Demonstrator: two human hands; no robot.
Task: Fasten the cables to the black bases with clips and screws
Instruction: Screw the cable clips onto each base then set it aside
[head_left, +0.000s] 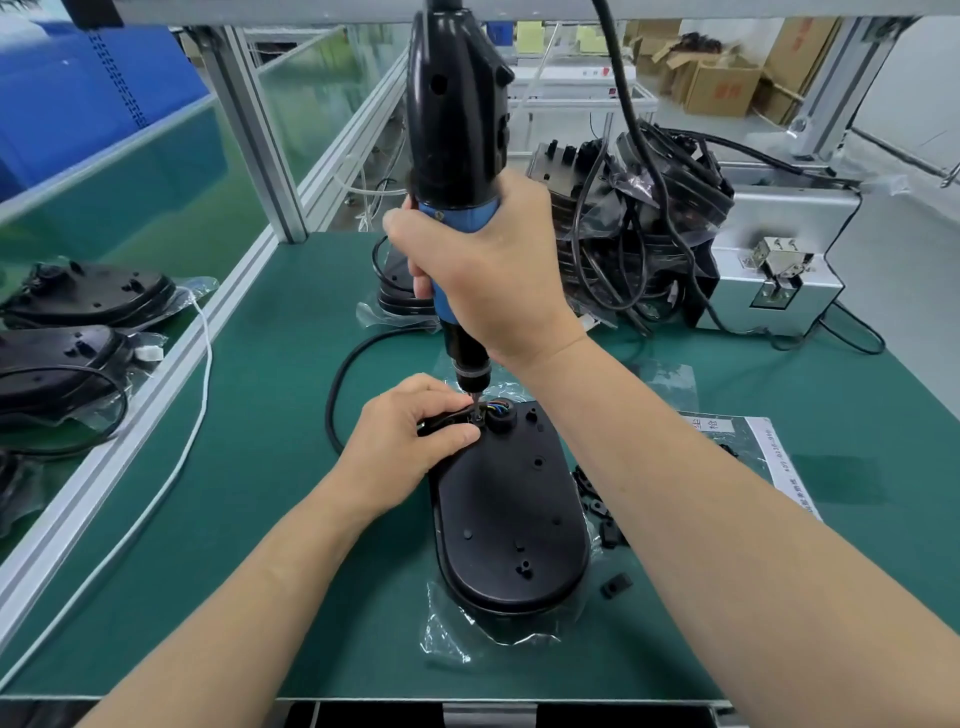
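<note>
You are at a factory assembly station. The workbench has a green mat and an aluminium-profile frame, with a corded electric screwdriver above it and a small metal machine at its far right corner. Black bases lie on the bench to the left, and cardboard boxes stand behind.

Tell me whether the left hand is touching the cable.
Touching. The head view shows the left hand pinching the cable at the top end of the black base, just under the screwdriver tip.
</note>
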